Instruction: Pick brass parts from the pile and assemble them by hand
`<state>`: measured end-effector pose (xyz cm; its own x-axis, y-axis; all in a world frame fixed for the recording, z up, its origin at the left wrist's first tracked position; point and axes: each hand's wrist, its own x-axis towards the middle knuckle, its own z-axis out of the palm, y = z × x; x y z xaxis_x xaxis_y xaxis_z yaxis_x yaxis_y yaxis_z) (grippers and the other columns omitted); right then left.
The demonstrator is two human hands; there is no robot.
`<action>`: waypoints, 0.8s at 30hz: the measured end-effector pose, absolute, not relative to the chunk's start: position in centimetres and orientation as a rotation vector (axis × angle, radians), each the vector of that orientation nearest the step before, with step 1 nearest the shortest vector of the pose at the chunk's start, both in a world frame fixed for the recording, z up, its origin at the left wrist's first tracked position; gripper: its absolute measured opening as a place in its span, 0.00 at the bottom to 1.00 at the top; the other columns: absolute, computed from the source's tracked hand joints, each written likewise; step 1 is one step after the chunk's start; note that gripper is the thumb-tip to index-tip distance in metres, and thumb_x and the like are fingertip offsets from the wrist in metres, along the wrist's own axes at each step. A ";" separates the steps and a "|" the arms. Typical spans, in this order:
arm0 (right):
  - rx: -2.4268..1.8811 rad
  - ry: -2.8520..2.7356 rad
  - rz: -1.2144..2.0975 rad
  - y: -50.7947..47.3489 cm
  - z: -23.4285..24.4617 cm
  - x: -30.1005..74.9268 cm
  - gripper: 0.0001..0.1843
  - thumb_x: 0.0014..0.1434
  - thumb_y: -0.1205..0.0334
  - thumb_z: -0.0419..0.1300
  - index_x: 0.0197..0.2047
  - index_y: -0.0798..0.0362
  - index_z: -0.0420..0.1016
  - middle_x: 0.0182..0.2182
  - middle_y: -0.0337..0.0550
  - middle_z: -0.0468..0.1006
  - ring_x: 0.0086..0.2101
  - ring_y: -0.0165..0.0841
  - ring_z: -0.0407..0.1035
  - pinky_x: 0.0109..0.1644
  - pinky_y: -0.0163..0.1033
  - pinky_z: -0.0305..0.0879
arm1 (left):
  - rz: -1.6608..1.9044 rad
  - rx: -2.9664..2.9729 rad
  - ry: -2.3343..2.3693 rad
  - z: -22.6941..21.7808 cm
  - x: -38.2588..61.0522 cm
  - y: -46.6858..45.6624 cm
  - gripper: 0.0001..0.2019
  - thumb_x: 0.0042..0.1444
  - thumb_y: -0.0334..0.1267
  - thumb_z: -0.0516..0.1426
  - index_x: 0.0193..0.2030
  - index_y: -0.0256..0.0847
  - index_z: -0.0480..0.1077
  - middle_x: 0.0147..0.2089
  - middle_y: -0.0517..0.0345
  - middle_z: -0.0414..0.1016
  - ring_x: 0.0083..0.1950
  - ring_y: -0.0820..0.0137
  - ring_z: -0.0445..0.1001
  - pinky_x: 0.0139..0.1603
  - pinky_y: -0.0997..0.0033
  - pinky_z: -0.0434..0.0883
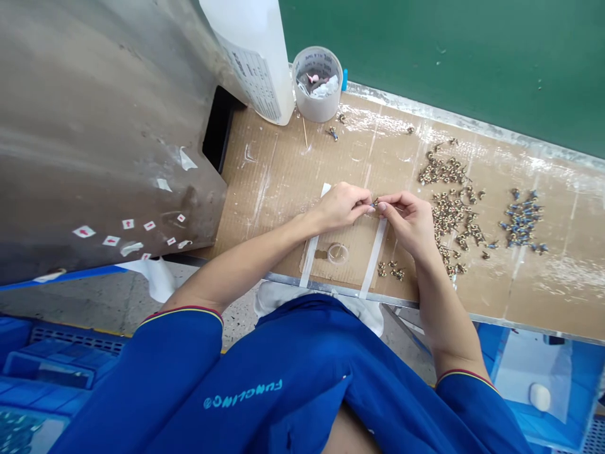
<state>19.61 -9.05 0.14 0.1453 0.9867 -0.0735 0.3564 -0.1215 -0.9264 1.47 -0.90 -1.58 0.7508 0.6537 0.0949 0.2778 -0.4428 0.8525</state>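
My left hand (340,207) and my right hand (409,221) meet above the cardboard-covered bench (278,189), their fingertips pinching a tiny metal part (375,203) between them. Most of that part is hidden by my fingers. To the right of my right hand lie loose heaps of small brass-coloured parts (449,214). Farther right is a heap of blue-and-metal parts (522,217). A few brass-coloured parts (390,271) sit below my hands, near a small clear round dish (338,253). Two white tape strips (312,239) cross the cardboard under my hands.
A grey metal machine housing (94,126) rises at the left, with a white plastic bottle (255,57) and a clear cup of scraps (316,83) behind the bench. A green wall (425,38) runs along the far edge. Blue crates (47,359) stand below.
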 end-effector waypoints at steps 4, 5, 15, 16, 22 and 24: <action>-1.598 -1.341 1.015 -9.1 0.2 19.6 0.12 0.60 0.50 0.68 0.37 0.50 0.81 0.31 0.42 0.83 0.30 0.34 0.76 0.35 0.41 0.75 | 0.490 2.057 0.695 -1.6 1.5 -0.9 0.10 0.63 0.33 0.60 0.29 0.37 0.72 0.27 0.59 0.74 0.30 0.72 0.69 0.37 0.70 0.62; -1.597 -1.343 1.022 -9.0 0.2 19.6 0.12 0.59 0.50 0.68 0.36 0.50 0.81 0.30 0.42 0.82 0.30 0.33 0.75 0.35 0.41 0.75 | 0.483 2.069 0.695 -1.6 1.5 -0.9 0.11 0.63 0.33 0.60 0.29 0.37 0.72 0.27 0.59 0.74 0.30 0.72 0.69 0.37 0.70 0.62; -1.540 -1.362 1.187 -8.6 0.2 20.2 0.15 0.57 0.47 0.70 0.33 0.50 0.77 0.26 0.39 0.78 0.28 0.31 0.71 0.34 0.39 0.73 | 0.448 2.120 0.691 -1.8 1.5 -0.8 0.10 0.62 0.32 0.59 0.28 0.38 0.71 0.28 0.58 0.74 0.31 0.70 0.69 0.37 0.68 0.60; -1.533 -1.365 1.184 -8.6 0.1 20.1 0.15 0.57 0.47 0.69 0.33 0.50 0.77 0.26 0.39 0.78 0.27 0.31 0.71 0.34 0.39 0.72 | 0.452 2.104 0.690 -1.8 1.5 -0.8 0.10 0.61 0.32 0.59 0.27 0.38 0.70 0.27 0.59 0.73 0.30 0.70 0.68 0.37 0.68 0.60; -1.507 -1.318 1.132 -8.8 -0.6 19.3 0.17 0.57 0.44 0.70 0.33 0.49 0.75 0.30 0.39 0.79 0.27 0.30 0.69 0.32 0.38 0.70 | 0.485 1.951 0.695 -1.5 1.5 -0.7 0.11 0.58 0.31 0.60 0.24 0.38 0.67 0.23 0.63 0.66 0.27 0.73 0.62 0.35 0.69 0.58; -1.495 -1.315 1.120 -8.8 -0.7 19.1 0.18 0.58 0.43 0.70 0.33 0.49 0.75 0.31 0.40 0.79 0.28 0.30 0.69 0.32 0.38 0.69 | 0.492 1.902 0.688 -1.5 1.5 -0.6 0.10 0.57 0.31 0.60 0.25 0.38 0.67 0.22 0.65 0.64 0.27 0.74 0.61 0.35 0.70 0.57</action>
